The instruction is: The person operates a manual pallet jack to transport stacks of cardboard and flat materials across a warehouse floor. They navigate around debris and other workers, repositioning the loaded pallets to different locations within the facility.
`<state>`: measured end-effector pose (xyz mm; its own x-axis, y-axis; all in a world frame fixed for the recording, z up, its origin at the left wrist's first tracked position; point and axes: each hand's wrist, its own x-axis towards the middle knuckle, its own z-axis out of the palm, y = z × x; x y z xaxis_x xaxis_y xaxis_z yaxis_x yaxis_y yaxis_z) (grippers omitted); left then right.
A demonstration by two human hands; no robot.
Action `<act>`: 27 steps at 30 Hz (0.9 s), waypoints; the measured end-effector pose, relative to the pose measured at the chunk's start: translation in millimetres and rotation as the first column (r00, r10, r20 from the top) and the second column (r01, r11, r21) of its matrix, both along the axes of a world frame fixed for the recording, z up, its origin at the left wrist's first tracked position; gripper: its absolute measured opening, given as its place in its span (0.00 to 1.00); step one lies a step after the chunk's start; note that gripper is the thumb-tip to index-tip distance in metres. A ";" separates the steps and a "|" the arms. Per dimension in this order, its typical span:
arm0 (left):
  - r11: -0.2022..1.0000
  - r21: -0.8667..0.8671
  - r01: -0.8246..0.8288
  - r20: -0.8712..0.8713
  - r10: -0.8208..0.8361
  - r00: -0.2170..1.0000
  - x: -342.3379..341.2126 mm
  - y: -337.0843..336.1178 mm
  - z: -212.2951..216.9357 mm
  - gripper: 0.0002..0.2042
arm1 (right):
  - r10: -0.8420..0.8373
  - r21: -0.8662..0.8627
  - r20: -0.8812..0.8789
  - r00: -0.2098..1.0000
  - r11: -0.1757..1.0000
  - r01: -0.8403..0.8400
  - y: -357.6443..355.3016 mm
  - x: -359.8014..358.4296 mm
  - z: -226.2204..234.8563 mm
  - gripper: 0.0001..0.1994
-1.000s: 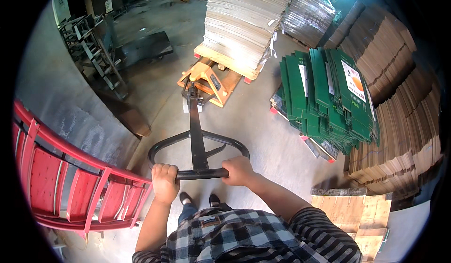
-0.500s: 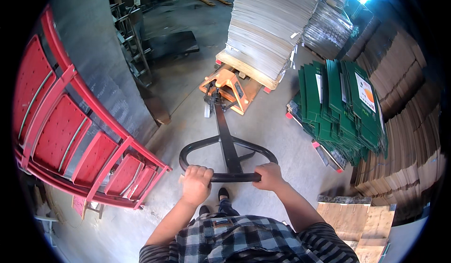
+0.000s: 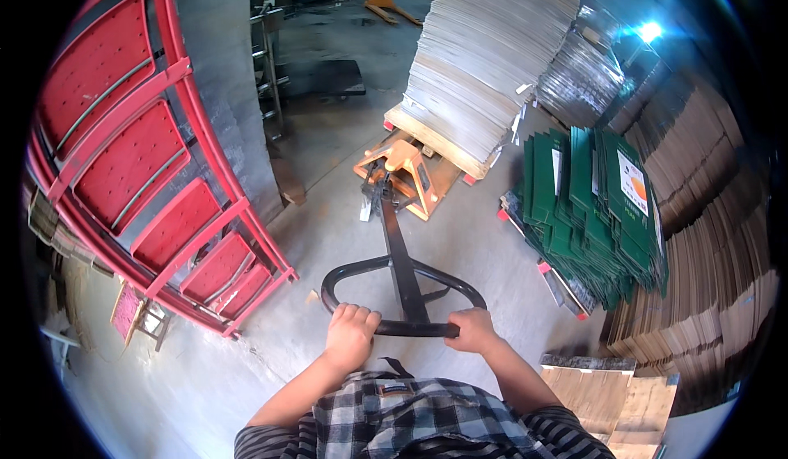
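My left hand [image 3: 353,336] is closed round the left end of the black loop handle [image 3: 406,328] of a pallet jack. At the handle's right corner my right hand [image 3: 474,330] grips the same bar. A long black shaft runs forward from the loop to the orange pallet jack [image 3: 404,160]. In front of the jack's body, a wooden pallet [image 3: 443,141] bears a tall stack of pale cardboard sheets [image 3: 484,65]. The jack's forks are mostly hidden by the pallet and its load.
A red metal ladder-like frame with perforated panels [image 3: 135,159] stands at left, by a grey wall [image 3: 222,73]. Green printed cardboard [image 3: 587,205] sits on a pallet at right, beside brown cardboard stacks [image 3: 698,278]. Wooden boards [image 3: 607,401] lie near right. Another orange pallet jack [image 3: 390,4] stands far back.
The view has shifted: the red frame appears farther right and higher, and the jack and stack slightly lower. Both my hands stay on the handle. My feet are no longer visible.
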<state>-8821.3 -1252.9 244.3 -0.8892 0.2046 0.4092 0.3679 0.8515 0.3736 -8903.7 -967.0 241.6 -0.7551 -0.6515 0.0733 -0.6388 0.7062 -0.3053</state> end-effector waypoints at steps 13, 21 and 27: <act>0.997 -0.051 0.052 0.117 -0.046 0.992 119.8 67.5 3.5 0.16 | 0.066 0.073 0.144 0.987 0.994 -0.077 77.1 111.6 1.4 0.12; 0.824 0.297 0.482 0.383 -0.565 0.731 129.8 93.3 49.3 0.12 | 0.045 0.107 0.210 0.977 0.992 -0.068 141.8 160.1 34.7 0.10; 0.854 0.257 0.453 0.284 -0.514 0.809 156.0 86.5 63.2 0.11 | 0.052 -0.088 -0.023 0.998 0.995 -0.053 153.4 174.9 77.4 0.10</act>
